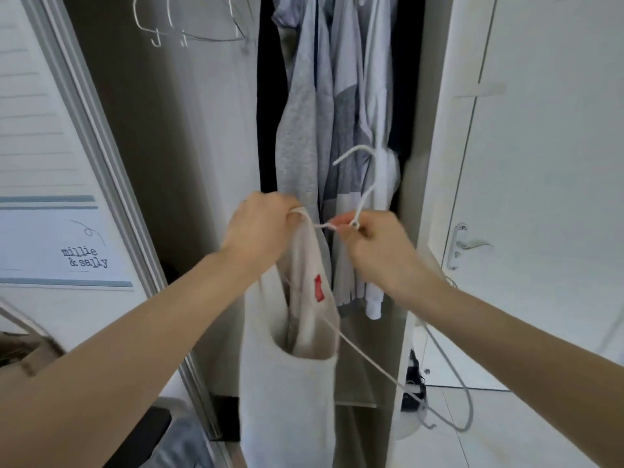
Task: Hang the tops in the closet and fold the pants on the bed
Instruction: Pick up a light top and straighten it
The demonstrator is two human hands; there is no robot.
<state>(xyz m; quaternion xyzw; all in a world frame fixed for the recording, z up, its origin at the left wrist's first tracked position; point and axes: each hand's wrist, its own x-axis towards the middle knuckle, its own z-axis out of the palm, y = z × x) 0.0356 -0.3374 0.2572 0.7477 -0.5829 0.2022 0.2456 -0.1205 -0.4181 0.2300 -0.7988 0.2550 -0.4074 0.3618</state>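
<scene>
An open closet (pixel 398 298) with pale panels occupies the centre of the view. Grey, white and dark garments (pixel 324 130) hang inside it, and bare white wire hangers (pixel 189 32) hang at upper left against the closet's brown side wall. To the right stands a white door with a metal lever handle (pixel 467 246). At left, a white framed panel (pixel 84 256) bears the printed words "millie & sally". The floor at lower right is pale tile.

Both forearms reach forward at mid-height in front of the closet. The left hand (pixel 260 228) is curled into a fist around the shoulder strap of an off-white sleeveless top with a red label (pixel 287 383), which hangs straight down below the hands, in front of the closet opening and not yet on the rail. The right hand (pixel 374 244) pinches the neck of a white wire hanger (pixel 363 194), fingers clamped together on it, hook upward. The hanger's lower arm runs down to the right, outside the top.
</scene>
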